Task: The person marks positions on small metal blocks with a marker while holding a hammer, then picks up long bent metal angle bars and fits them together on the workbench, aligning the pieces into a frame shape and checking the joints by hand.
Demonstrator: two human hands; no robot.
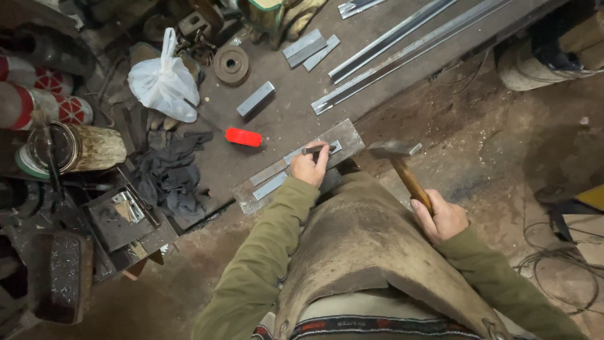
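Note:
My left hand (309, 165) holds a small dark metal punch (314, 150) against a thin metal strip (286, 158) that lies on a thick steel plate (346, 135) on the workshop floor. My right hand (441, 218) grips the wooden handle of a hammer (402, 165). The hammer's steel head hangs to the right of the plate, a little apart from the punch. A second short strip (269, 186) lies on the plate beside my left wrist. My knee, in dusty trousers, is between my two arms.
A red marker (243, 136), a white plastic bag (163, 82), a dark rag (171, 173), a grey bar (255, 99), a round metal disc (231, 63) and long steel profiles (402, 44) lie around. Paint cans (69, 146) stand at left. Cables (560, 258) lie at right.

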